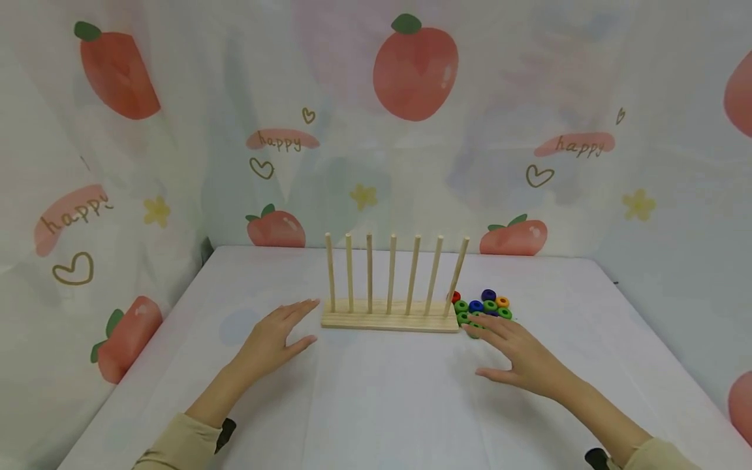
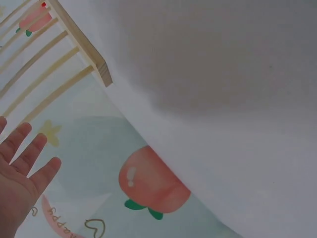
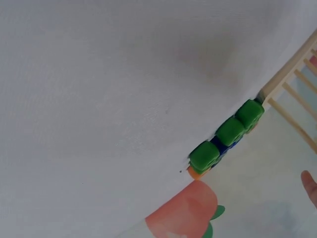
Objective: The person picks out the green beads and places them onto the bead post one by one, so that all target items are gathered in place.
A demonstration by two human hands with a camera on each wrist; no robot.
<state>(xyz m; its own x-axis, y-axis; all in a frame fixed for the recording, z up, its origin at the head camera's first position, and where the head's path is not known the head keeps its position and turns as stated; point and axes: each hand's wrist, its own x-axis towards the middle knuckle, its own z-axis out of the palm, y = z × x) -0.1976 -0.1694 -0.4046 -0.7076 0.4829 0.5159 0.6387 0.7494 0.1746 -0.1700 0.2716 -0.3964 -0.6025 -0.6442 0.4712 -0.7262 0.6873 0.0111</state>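
Cropped sleeves (image 1: 182, 445) lie nearest; right fingers (image 1: 493, 324) partly hide beads (image 1: 476, 306).

Green beads (image 3: 230, 131), wooden rack (image 3: 287, 72), white tabletop (image 3: 99, 109)

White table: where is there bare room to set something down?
The table is bare in front of the pegged rack, between the left hand and right hand; also left of the rack, and right of the rings toward the table's edge. Crowded: the rack's right end, by the rings and right hand.
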